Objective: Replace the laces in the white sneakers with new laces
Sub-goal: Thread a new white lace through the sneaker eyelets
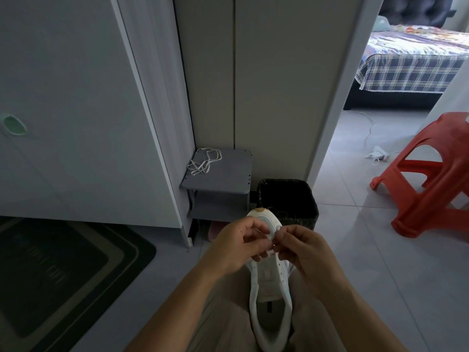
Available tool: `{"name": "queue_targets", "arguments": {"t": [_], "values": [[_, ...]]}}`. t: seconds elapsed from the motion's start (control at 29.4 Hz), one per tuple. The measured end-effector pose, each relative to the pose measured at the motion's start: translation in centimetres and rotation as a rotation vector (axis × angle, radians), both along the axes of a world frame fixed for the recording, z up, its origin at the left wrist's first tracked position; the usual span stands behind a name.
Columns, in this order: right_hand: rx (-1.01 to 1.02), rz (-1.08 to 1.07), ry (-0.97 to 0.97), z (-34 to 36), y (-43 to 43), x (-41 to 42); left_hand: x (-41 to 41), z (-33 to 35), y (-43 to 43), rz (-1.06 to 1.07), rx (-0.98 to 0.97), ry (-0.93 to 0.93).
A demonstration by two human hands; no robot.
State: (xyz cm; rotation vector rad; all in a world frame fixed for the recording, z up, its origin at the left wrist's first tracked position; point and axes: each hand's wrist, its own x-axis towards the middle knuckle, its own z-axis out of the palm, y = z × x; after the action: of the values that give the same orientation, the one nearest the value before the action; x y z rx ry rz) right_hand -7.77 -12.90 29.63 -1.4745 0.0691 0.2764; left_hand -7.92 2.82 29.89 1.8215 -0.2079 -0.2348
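Two bare hands meet over a white mesh sneaker (pixel 269 288) with a smooth rubbery rim, which lies on the person's lap on beige cloth (pixel 223 323), toe pointing away and its opening facing up. The left hand (pixel 237 243) curls round the forefoot. The right hand (pixel 303 247) has thumb and forefinger nipped tight on a small white bit at the sneaker's front. Whether that bit is a lace tip is too small to tell.

A loose flat white lace (pixel 203 161) lies tangled on a small grey shelf stand (pixel 223 181) against the wall. Beside the stand is a black lined bin (pixel 289 199). Glossy pale floor tiles (pixel 355 250) carry a moulded red plastic stool (pixel 426 179) and a dark ribbed doormat (pixel 50 270). No writing is legible.
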Motion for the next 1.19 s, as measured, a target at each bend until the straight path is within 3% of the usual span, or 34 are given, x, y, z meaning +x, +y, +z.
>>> {"name": "queue_targets", "arguments": {"t": [0.17, 0.37, 0.54, 0.61, 0.68, 0.82, 1.19], "values": [[-0.073, -0.016, -0.081, -0.5, 0.5, 0.0, -0.4, -0.8, -0.2, 0.042, 0.058, -0.027], [-0.149, 0.063, 0.062, -1.5, -0.3, 0.3, -0.6, -1.1, 0.1, 0.054, 0.311, -0.181], [-0.531, 0.042, -0.085, -3.5, 0.4, -0.9, -3.0, -4.5, -1.1, 0.186, 0.557, -0.047], [-0.650, 0.023, -0.147, -4.2, 1.0, -1.5, -3.7, -5.2, -1.4, 0.299, 0.521, -0.048], [-0.733, -0.014, -0.228, -5.7, 1.6, -1.6, -3.8, -5.8, -1.2, 0.400, 0.362, -0.009], [-0.734, -0.119, -0.281, -7.8, 2.5, -1.6, -3.8, -7.1, -0.7, 0.468, 0.075, 0.124], [-0.572, -0.207, -0.300, -8.4, 3.4, -2.3, -3.6, -7.4, -0.3, 0.451, -0.081, 0.228]]}}
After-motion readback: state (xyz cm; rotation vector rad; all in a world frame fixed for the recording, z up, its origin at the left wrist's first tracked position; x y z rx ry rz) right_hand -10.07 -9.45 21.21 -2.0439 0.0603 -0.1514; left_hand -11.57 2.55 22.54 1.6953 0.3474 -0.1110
